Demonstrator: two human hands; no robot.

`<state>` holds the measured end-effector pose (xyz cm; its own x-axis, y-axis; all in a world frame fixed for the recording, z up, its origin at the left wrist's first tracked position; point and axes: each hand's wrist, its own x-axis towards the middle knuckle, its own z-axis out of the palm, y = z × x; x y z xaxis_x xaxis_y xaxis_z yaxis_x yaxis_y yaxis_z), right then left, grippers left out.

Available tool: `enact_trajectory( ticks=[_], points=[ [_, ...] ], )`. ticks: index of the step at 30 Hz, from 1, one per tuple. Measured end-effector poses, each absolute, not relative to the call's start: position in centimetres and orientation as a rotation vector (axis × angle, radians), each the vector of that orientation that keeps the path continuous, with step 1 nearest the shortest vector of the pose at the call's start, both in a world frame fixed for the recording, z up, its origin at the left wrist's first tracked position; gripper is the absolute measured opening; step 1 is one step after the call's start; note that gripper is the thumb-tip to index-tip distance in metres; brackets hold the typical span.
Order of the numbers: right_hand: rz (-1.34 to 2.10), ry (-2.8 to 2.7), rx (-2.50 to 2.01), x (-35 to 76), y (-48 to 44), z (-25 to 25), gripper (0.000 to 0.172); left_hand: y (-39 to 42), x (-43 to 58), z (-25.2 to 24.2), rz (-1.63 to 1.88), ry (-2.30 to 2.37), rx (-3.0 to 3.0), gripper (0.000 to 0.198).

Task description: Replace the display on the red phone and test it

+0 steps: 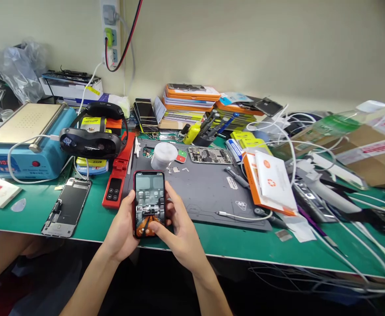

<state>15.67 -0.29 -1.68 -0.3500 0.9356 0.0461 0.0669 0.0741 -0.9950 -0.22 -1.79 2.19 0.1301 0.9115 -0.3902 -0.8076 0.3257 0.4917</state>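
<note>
A red-framed smartphone [149,197] with its screen lit is held upright over the front edge of the green table [245,245]. My left hand [123,230] wraps round its left side and bottom. My right hand [177,228] cups the right edge, with the thumb touching the lower part of the screen. Just behind the phone lies a grey work mat [205,193] with a white round container [163,154], small metal parts and an opened phone body [210,155] on it.
A detached phone screen [67,206] lies at the front left beside a red tool [118,177]. A blue heating station [21,140] and black headset [91,136] stand at left. Stacked phone boxes [192,103], an orange-white package [269,180], cardboard boxes [370,149] and white cables [360,245] crowd the right.
</note>
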Motion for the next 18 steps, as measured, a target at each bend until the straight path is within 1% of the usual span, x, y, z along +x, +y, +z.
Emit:
enact_trajectory(
  ticks=[5, 9, 13, 18],
  points=[
    [1.373, -1.555, -1.055, 15.72, -0.32, -1.85, 0.087, -1.8, -0.26, 2.09, 1.253, 0.698, 0.172, 0.056],
    [1.365, -1.533, -0.972, 15.76, -0.13, -2.09, 0.072, -1.77, -0.15, 1.99, 1.275, 0.729, 0.14, 0.055],
    [1.382, -1.503, -0.886, 15.93, -0.01, -2.36, 0.069, -1.75, -0.24, 1.66, 1.29, 0.73, 0.128, 0.056],
    [1.375, -1.511, -0.916, 16.02, 0.01, -2.66, 0.068, -1.8, -0.33, 1.5, 1.294, 0.729, 0.127, 0.055]
  ],
)
